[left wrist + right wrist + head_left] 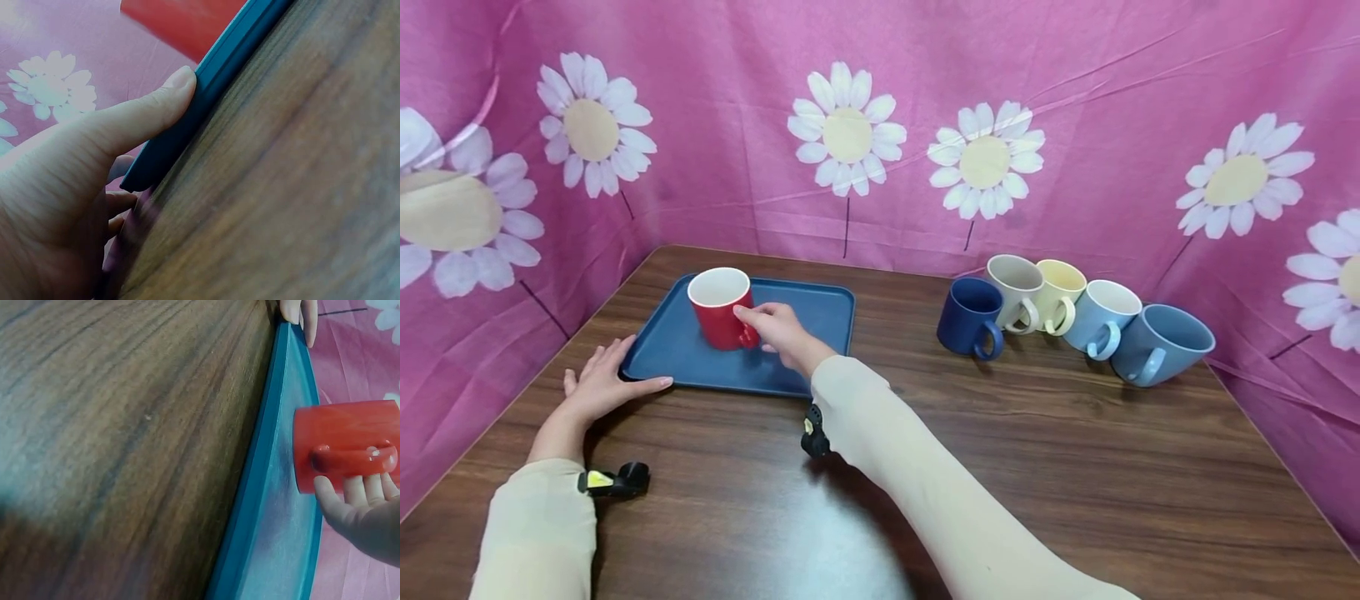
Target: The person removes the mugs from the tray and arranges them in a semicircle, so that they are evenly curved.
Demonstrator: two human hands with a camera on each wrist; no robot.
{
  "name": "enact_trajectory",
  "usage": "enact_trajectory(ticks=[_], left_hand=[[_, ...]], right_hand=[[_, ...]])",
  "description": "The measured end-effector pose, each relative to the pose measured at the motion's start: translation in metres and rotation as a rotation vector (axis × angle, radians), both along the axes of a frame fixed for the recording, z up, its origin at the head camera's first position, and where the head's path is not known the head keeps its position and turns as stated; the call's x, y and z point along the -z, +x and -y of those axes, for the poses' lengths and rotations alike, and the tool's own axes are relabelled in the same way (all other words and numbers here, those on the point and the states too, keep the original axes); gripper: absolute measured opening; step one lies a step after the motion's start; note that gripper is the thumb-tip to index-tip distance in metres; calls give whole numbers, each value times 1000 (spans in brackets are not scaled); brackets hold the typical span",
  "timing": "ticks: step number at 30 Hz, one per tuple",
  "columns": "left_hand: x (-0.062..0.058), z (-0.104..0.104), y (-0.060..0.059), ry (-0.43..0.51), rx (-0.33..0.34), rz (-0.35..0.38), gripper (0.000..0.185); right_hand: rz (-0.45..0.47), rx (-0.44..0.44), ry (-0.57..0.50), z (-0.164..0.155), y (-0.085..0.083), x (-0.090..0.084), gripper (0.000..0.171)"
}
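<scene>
A red mug with a white inside stands upright on the blue tray, toward its left side. My right hand holds this mug at its handle, which faces right. In the right wrist view, the fingers of the right hand meet the handle of the red mug, and the thumb lies beside it. At the tray's near left corner rests my left hand, fingers spread. Its thumb lies straight along the tray's near edge in the left wrist view, with the other fingers partly hidden beyond the corner.
Right of the tray stands a cluster of upright mugs: dark blue, grey, pale yellow, light blue and a wide blue-grey one. A pink flowered cloth hangs behind the wooden table.
</scene>
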State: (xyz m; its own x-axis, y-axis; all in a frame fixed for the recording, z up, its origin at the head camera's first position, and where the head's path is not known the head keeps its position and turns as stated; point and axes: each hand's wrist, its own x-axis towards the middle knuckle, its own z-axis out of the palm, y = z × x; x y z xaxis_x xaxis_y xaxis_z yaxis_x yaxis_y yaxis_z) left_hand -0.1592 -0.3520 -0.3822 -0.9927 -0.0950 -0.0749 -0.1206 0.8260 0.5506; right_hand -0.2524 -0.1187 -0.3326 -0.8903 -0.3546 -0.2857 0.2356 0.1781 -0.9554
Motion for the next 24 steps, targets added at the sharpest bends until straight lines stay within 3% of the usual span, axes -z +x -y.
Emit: enact_trajectory(ticks=[3, 9, 15, 24], left_hand=[[0, 1, 0, -1, 1, 2, 100], [-1, 1, 1, 2, 2, 0, 99], [-1, 1, 1, -2, 4, 2, 100], [-1, 0, 0, -4, 10, 2, 100]], right_hand=[[1, 26, 45, -1, 2, 1, 29], [47, -24, 133, -7, 4, -2, 24], [103, -101, 121, -14, 1, -5, 25], [196, 10, 47, -26, 2, -8, 20]])
